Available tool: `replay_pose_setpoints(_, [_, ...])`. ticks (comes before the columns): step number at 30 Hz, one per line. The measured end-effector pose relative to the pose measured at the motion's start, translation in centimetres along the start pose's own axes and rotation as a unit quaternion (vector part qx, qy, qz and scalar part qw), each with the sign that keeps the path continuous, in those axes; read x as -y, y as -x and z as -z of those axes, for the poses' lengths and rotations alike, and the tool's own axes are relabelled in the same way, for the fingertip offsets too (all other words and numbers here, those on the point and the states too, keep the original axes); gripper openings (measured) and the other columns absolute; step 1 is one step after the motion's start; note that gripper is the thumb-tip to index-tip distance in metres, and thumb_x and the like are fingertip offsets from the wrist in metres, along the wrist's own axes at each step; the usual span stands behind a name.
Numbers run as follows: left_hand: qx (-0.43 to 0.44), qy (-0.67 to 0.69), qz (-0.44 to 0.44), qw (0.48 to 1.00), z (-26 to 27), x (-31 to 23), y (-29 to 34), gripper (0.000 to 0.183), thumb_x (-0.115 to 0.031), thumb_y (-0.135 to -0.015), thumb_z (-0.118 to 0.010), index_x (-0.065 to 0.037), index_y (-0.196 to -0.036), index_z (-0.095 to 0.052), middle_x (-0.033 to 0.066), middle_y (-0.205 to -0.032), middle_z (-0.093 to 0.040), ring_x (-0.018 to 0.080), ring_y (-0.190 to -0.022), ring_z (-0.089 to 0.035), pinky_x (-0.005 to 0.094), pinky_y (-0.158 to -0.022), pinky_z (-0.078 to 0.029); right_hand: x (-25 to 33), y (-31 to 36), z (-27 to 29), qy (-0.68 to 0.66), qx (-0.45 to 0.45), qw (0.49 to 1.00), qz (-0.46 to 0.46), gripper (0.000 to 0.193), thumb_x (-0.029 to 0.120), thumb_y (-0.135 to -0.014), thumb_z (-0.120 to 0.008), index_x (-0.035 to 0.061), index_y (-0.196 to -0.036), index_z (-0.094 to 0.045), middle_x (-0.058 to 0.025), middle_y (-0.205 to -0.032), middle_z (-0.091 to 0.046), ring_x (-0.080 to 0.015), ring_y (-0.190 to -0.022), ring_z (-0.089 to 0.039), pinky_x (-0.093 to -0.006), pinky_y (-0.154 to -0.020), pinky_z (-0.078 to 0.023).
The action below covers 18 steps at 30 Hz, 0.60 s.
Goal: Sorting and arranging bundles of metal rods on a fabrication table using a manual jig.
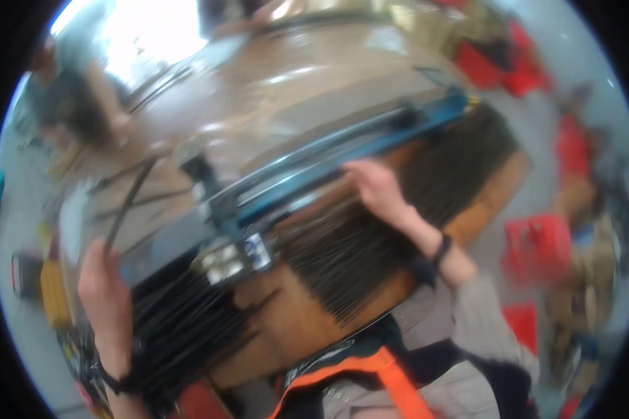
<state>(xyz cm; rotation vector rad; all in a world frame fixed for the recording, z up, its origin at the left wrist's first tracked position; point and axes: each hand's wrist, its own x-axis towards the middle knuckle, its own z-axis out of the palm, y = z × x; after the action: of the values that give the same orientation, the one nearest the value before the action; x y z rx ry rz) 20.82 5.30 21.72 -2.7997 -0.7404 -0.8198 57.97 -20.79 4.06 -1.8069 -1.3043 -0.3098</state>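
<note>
My left hand [105, 290] is closed around the lower end of a thin dark strip [131, 199], which slants up and away from it. Over the near side of a long blue bench tool with a metal rail [314, 171] is my right hand [379, 192]. Its fingers are blurred, so I cannot tell whether they hold anything or touch the rail. Below that hand lies a broad layer of thin dark strips [356, 258]. A second heap of black strips [182, 314] lies beside my left wrist. The tool's dark clamp-like head [220, 206] stands between my hands.
A small block with pale round parts [223, 262] sits at the tool's near left end. The brown tabletop [272, 328] carries everything. Across the table at far left is another person's arm [105, 98]. Red bins [536, 248] stand on the floor at right.
</note>
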Motion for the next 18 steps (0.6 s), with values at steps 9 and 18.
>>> replay_pose_setpoints(9, [-0.041,0.040,0.056,0.997,2.7,1.2,1.9,0.021,-0.008,-0.096,-0.059,0.001,-0.116,-0.063,0.0232,-0.094,-0.066,0.0403,-0.084,-0.064,0.0402,-0.073,-0.051,12.0,-12.7,-13.5,-0.231,0.086,0.951,0.189,0.013,0.025,-0.090,-0.070,0.0128,-0.094,-0.074,-0.0064,-0.081,-0.071,-0.0198,-0.069,-0.067,-0.0347,-0.077,-0.048])
replay_pose_setpoints(18, [0.002,0.068,0.138,0.988,2.1,5.4,7.7,0.021,-0.008,-0.096,-0.060,-0.001,-0.116,-0.063,0.0223,-0.094,-0.065,0.0388,-0.083,-0.064,0.0388,-0.073,-0.051,13.6,-14.2,-17.7,-0.158,0.152,0.944,0.248,0.013,0.023,-0.087,-0.072,0.0117,-0.091,-0.076,-0.0049,-0.071,-0.068,-0.0207,-0.078,-0.064,-0.0384,-0.088,-0.044])
